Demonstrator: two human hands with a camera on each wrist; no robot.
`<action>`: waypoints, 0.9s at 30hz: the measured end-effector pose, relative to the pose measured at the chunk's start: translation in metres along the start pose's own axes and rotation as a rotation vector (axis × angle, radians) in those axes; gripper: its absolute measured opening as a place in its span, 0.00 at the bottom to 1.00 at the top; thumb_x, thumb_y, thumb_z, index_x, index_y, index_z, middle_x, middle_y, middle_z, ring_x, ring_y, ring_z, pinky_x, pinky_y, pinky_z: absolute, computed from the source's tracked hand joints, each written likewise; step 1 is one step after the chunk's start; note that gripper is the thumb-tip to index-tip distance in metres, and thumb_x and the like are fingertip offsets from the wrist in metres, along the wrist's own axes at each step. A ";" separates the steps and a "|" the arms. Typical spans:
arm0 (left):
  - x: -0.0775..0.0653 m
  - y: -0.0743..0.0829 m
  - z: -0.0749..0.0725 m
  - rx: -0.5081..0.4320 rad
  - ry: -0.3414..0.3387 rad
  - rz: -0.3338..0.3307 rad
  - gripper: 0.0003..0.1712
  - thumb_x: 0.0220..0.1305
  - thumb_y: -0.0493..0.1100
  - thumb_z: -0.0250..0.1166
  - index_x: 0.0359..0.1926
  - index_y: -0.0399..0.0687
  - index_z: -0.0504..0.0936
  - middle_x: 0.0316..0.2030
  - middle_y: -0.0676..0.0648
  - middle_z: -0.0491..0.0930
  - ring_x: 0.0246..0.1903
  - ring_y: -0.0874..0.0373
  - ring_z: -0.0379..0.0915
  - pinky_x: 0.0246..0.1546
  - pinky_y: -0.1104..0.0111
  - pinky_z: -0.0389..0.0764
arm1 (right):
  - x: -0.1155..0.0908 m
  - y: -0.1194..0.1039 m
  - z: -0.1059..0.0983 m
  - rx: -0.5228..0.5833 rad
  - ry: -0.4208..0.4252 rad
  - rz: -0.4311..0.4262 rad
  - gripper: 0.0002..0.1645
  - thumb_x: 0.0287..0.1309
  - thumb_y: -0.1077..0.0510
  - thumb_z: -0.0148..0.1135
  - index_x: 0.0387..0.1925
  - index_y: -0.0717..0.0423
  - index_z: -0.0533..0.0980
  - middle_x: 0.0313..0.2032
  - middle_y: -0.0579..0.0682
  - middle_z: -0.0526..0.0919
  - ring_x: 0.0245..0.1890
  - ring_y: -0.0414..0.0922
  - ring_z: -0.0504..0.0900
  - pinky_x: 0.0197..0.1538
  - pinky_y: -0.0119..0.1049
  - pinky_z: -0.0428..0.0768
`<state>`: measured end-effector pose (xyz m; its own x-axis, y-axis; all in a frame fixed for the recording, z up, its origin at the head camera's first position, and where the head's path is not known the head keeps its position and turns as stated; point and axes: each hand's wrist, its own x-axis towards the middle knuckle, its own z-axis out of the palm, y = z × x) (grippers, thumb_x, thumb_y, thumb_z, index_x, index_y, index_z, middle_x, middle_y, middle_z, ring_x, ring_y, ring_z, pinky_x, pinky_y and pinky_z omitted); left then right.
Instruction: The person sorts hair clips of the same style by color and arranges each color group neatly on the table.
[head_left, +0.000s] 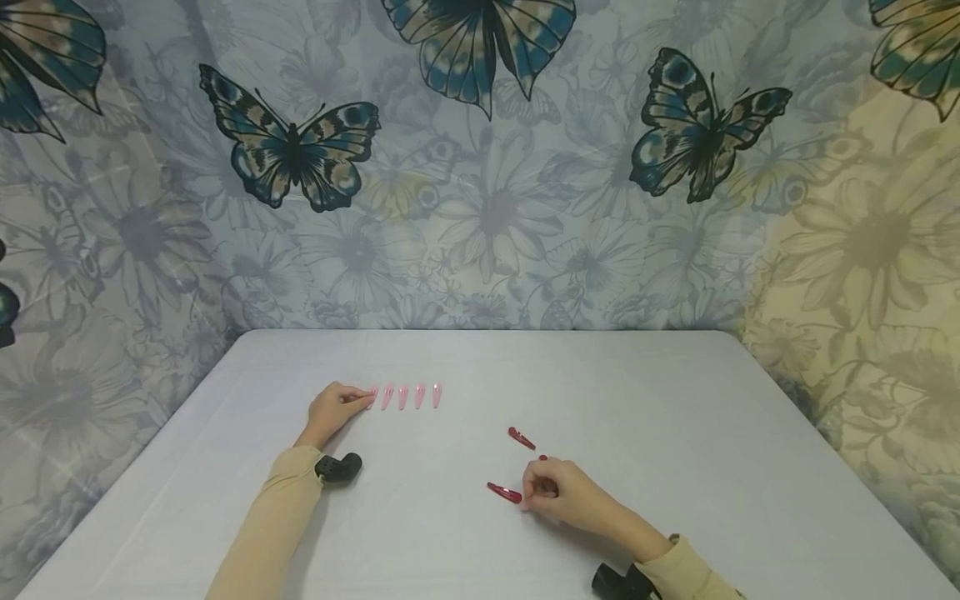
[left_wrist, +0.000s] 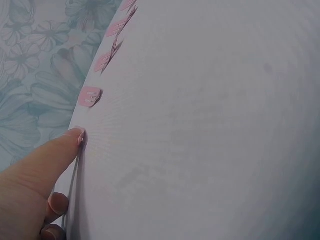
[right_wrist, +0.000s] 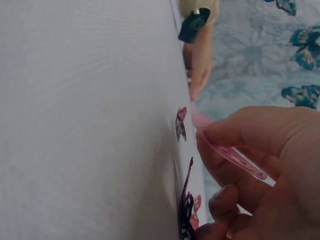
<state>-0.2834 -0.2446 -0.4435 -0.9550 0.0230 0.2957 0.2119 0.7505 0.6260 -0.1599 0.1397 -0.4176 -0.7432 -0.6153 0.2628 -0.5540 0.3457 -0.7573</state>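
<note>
In the head view my left hand is at the left end of a row of pink snap hair clips. Its thumb and finger pinch the end clip, mostly covered by a fingertip in the left wrist view. My right hand is over the table's front right part. Between its thumb and forefinger it holds another pink hair clip, raised off the cloth. Beside that hand lie a dark red clip and a second red clip. A further red tip shows behind the knuckles, the rest hidden.
White cloth covers the table. Butterfly-and-flower fabric hangs along the back and sides. A black wrist camera sits on the left sleeve, and another on the right.
</note>
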 end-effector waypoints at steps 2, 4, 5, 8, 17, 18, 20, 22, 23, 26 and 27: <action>0.000 0.000 0.000 -0.002 0.001 -0.001 0.13 0.51 0.47 0.68 0.31 0.41 0.85 0.24 0.49 0.71 0.25 0.56 0.63 0.29 0.64 0.63 | 0.000 0.000 0.000 -0.005 -0.004 0.004 0.10 0.47 0.67 0.63 0.22 0.50 0.74 0.18 0.37 0.70 0.18 0.32 0.63 0.22 0.25 0.64; 0.000 0.000 0.000 -0.002 0.002 -0.003 0.13 0.51 0.47 0.68 0.31 0.41 0.85 0.24 0.49 0.71 0.24 0.56 0.63 0.29 0.64 0.63 | 0.000 0.000 -0.001 -0.004 -0.008 0.022 0.10 0.47 0.69 0.62 0.21 0.51 0.76 0.19 0.37 0.71 0.19 0.32 0.63 0.22 0.25 0.65; 0.000 0.000 0.000 -0.001 0.001 -0.002 0.13 0.51 0.47 0.68 0.31 0.41 0.85 0.23 0.49 0.71 0.24 0.56 0.63 0.28 0.64 0.63 | 0.000 0.000 -0.001 -0.003 -0.009 0.031 0.11 0.47 0.70 0.61 0.21 0.51 0.77 0.20 0.37 0.73 0.20 0.32 0.63 0.22 0.26 0.65; -0.001 0.000 -0.001 -0.002 0.004 0.000 0.13 0.51 0.47 0.68 0.30 0.41 0.85 0.23 0.49 0.71 0.24 0.56 0.63 0.27 0.65 0.63 | 0.001 -0.001 -0.001 -0.002 0.002 0.056 0.13 0.45 0.73 0.58 0.20 0.53 0.78 0.21 0.38 0.76 0.22 0.34 0.65 0.24 0.26 0.65; -0.004 0.001 -0.001 -0.011 0.002 -0.011 0.12 0.50 0.46 0.68 0.30 0.40 0.85 0.23 0.49 0.70 0.24 0.56 0.63 0.27 0.65 0.62 | 0.002 -0.011 -0.006 0.110 0.025 0.025 0.10 0.44 0.77 0.57 0.25 0.65 0.80 0.23 0.52 0.80 0.23 0.35 0.68 0.24 0.27 0.68; -0.004 0.001 -0.001 -0.010 0.002 -0.015 0.12 0.50 0.46 0.68 0.30 0.40 0.85 0.23 0.49 0.70 0.24 0.56 0.63 0.27 0.65 0.62 | 0.001 -0.006 -0.005 0.135 0.023 0.030 0.09 0.45 0.76 0.58 0.27 0.65 0.80 0.24 0.52 0.80 0.24 0.35 0.68 0.24 0.27 0.68; -0.003 0.001 0.000 -0.006 0.004 -0.016 0.13 0.50 0.46 0.68 0.30 0.40 0.85 0.22 0.50 0.70 0.23 0.56 0.62 0.27 0.65 0.62 | 0.001 0.005 -0.004 0.169 0.024 0.056 0.06 0.47 0.72 0.60 0.29 0.65 0.81 0.26 0.51 0.81 0.23 0.34 0.68 0.23 0.27 0.68; -0.002 0.001 0.001 0.002 0.007 -0.016 0.13 0.50 0.47 0.68 0.30 0.40 0.85 0.22 0.50 0.70 0.23 0.56 0.62 0.27 0.65 0.62 | 0.001 0.008 -0.004 0.195 0.030 0.098 0.05 0.48 0.67 0.63 0.30 0.64 0.81 0.28 0.49 0.82 0.22 0.35 0.67 0.23 0.27 0.67; -0.001 0.000 0.001 0.007 0.007 -0.016 0.13 0.50 0.47 0.68 0.30 0.41 0.85 0.22 0.50 0.70 0.23 0.57 0.62 0.27 0.65 0.62 | 0.001 0.008 -0.005 0.196 0.037 0.119 0.06 0.48 0.66 0.63 0.31 0.63 0.82 0.29 0.49 0.82 0.22 0.35 0.66 0.23 0.27 0.66; 0.000 0.000 0.001 0.012 0.007 -0.015 0.13 0.50 0.47 0.68 0.31 0.42 0.85 0.22 0.50 0.70 0.23 0.57 0.62 0.27 0.65 0.62 | 0.001 0.006 -0.006 0.192 0.056 0.180 0.06 0.46 0.64 0.65 0.31 0.60 0.82 0.28 0.45 0.81 0.21 0.37 0.64 0.22 0.27 0.63; 0.001 -0.001 0.001 0.014 0.005 -0.013 0.13 0.50 0.47 0.68 0.31 0.42 0.85 0.23 0.50 0.70 0.23 0.57 0.62 0.27 0.65 0.62 | 0.002 0.005 -0.006 0.192 0.060 0.199 0.07 0.46 0.64 0.66 0.31 0.59 0.83 0.27 0.45 0.81 0.21 0.37 0.64 0.22 0.27 0.62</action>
<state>-0.2843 -0.2444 -0.4442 -0.9566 0.0101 0.2913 0.1966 0.7600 0.6195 -0.1665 0.1449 -0.4173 -0.8540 -0.5042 0.1283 -0.3182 0.3111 -0.8955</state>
